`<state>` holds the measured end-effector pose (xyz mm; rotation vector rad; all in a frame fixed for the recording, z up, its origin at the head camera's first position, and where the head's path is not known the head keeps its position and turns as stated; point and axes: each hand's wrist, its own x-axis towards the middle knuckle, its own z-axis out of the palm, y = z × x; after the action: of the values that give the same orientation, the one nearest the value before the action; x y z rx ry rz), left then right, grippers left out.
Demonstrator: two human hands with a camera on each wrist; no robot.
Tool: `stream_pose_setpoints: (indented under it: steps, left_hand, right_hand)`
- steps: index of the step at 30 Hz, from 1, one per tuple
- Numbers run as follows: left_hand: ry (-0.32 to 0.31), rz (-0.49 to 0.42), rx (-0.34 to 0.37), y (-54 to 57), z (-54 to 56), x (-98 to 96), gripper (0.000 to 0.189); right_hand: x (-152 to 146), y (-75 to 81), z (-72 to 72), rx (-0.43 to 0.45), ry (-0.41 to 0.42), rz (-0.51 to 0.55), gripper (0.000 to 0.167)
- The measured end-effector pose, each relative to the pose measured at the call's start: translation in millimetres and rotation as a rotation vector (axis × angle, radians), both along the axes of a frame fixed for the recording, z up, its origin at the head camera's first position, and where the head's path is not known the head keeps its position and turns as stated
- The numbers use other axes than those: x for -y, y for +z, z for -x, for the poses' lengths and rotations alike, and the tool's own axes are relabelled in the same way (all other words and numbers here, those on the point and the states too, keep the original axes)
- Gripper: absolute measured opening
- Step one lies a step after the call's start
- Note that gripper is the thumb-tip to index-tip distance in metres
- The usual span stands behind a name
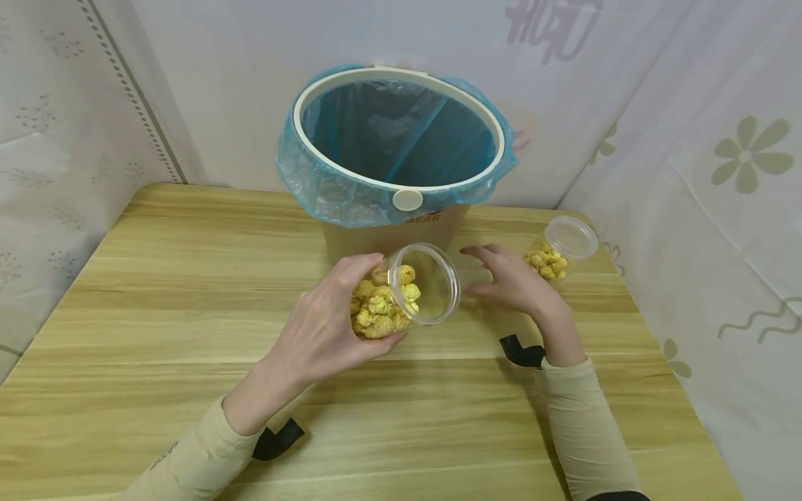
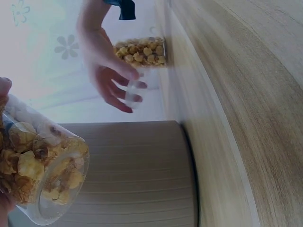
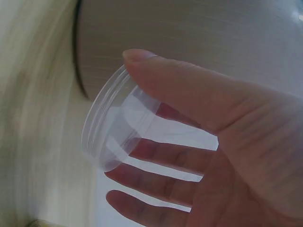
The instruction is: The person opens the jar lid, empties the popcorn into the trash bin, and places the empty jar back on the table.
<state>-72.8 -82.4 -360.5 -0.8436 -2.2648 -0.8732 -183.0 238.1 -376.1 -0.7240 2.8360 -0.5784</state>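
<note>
A clear, round plastic jar [image 1: 456, 282] with yellow popcorn [image 1: 379, 316] inside was held in the left hand [image 1: 326, 313], above the wood-patterned table [image 1: 188, 292]. The thumb and fingers were curled round its wall, parted only by the jar's width, probably so that the uncovered mouth was left unobstructed. The jar was tilted, its mouth turned up and to the right; the popcorn was gathered at the lower end, and spilling was likely prevented by so moderate a lean.

A round, translucent plastic lid [image 3: 111, 123] was pinched by the right hand [image 1: 510, 278], apart from the jar. The thumb was set against one side of it and the fingers, partly spread, against the other, as such a thin piece was presumably best controlled by its edge.

A second, lidded clear jar [image 1: 573, 262] of popcorn was placed beyond the right hand, perhaps so that the middle was left to both hands. A beige bin [image 1: 351, 240] was positioned behind the held jar. Over its top a blue plastic bag [image 1: 351, 202] was folded and encircled by a cream oval ring [image 1: 500, 139], presumably to be prevented from slipping in.
</note>
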Motion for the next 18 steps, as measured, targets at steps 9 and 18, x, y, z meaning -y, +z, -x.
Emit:
stream_pose_setpoints:
  steps: [9,18]
  left_hand:
    - [-0.009,-0.026,-0.038,-0.4,0.7,0.2,0.098]
    - [-0.015,-0.034,-0.042,-0.2,1.5,0.1,0.098]
  right_hand:
    - [3,-14.6,6.5,0.059,-0.024,-0.024,0.073]
    - [4,-23.3,10.0,0.042,0.001,-0.064,0.075]
